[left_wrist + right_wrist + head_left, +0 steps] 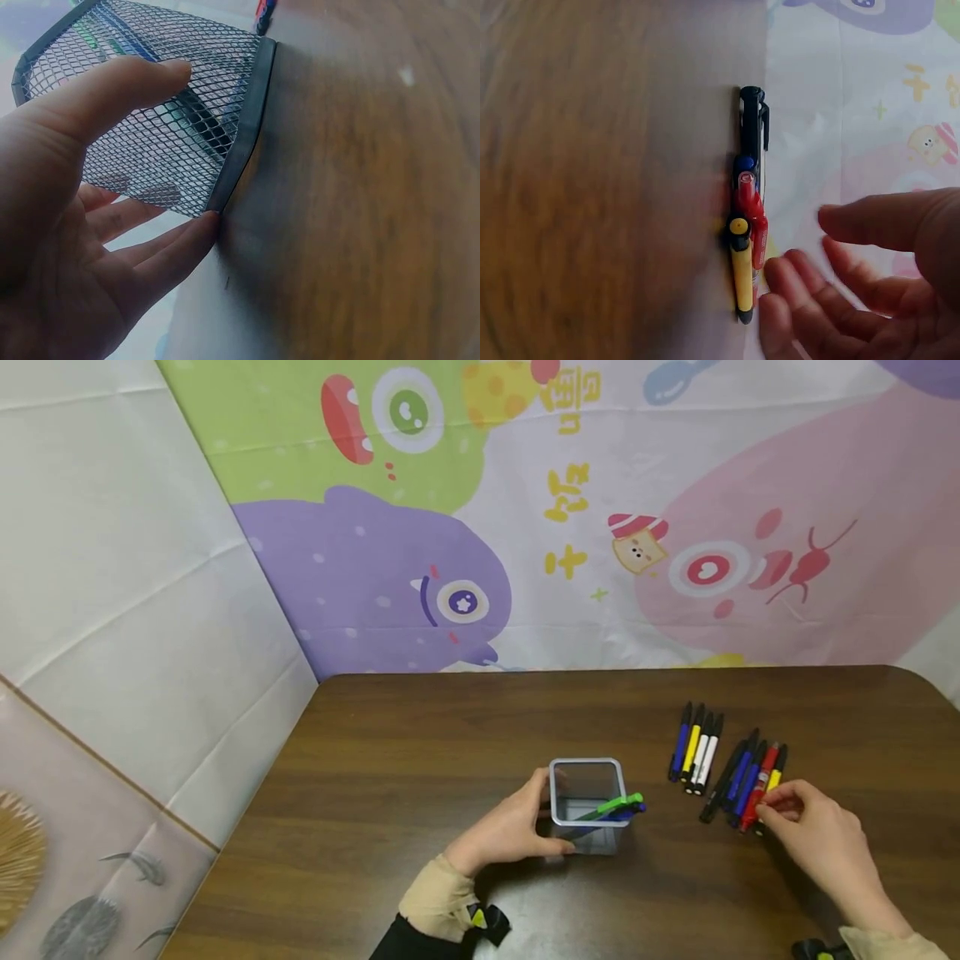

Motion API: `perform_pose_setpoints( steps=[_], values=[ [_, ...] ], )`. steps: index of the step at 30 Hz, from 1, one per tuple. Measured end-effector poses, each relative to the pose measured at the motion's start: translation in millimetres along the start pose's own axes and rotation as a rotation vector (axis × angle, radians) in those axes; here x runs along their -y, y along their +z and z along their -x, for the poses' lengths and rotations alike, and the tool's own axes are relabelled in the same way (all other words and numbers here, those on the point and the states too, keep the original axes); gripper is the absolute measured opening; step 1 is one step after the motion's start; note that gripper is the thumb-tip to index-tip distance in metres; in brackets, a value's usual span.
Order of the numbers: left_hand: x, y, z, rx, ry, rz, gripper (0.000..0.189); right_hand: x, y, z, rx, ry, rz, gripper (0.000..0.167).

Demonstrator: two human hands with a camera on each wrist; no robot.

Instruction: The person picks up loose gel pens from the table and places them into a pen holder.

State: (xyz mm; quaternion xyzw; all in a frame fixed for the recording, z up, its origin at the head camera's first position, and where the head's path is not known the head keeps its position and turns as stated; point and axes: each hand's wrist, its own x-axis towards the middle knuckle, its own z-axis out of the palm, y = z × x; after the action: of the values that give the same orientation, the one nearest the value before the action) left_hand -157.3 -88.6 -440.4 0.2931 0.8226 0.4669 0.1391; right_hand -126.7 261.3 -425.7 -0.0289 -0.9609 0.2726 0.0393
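My left hand (502, 831) holds a square wire-mesh pen holder (600, 842), thumb on the near side and fingers round the other side. In the left wrist view, the thumb lies across the mesh (150, 176) and a fingertip touches the dark base rim. A green pen (628, 800) and a blue pen (637, 808) lean inside the holder. My right hand (825, 843) hovers at the near end of a row of pens, beside a yellow pen (742, 274) and a red pen (759, 789). Its thumb and fingers stand apart with nothing between them in the right wrist view.
Blue pens (738, 777) and a black pen (722, 783) lie left of the red one. Farther back sits another group of pens, blue, yellow (692, 747) and white (707, 760). The brown wooden table (390, 760) ends at a cartoon-printed cloth (555, 635).
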Motion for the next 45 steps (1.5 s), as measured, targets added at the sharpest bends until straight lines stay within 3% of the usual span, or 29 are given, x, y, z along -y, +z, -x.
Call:
perform_pose_setpoints(
  steps=[6,12,22,27,40,45],
  values=[
    [0.3,-0.1,-0.3,0.002,-0.001,-0.006,0.078,-3.6,0.4,-4.0,0.089,-0.031,0.018,0.03],
    [-0.1,-0.5,-0.4,0.0,-0.006,-0.02,0.078,-5.5,2.6,-4.2,0.102,-0.068,0.063,0.029],
    [1.0,0.6,-1.5,-0.009,0.002,0.011,0.076,-0.8,0.4,-4.3,0.124,-0.055,0.09,0.03],
    [1.5,0.3,-1.4,-0.005,0.011,0.006,0.077,-3.4,-1.4,-4.6,0.147,0.003,0.099,0.027],
    [1.0,-0.1,-1.3,-0.001,0.004,-0.006,0.078,-7.8,-5.4,-10.1,0.215,0.143,0.127,0.043],
    [0.2,0.0,-0.7,-0.002,0.0,0.006,0.077,-8.4,-5.9,-11.1,0.224,0.145,0.137,0.039]
  ],
)
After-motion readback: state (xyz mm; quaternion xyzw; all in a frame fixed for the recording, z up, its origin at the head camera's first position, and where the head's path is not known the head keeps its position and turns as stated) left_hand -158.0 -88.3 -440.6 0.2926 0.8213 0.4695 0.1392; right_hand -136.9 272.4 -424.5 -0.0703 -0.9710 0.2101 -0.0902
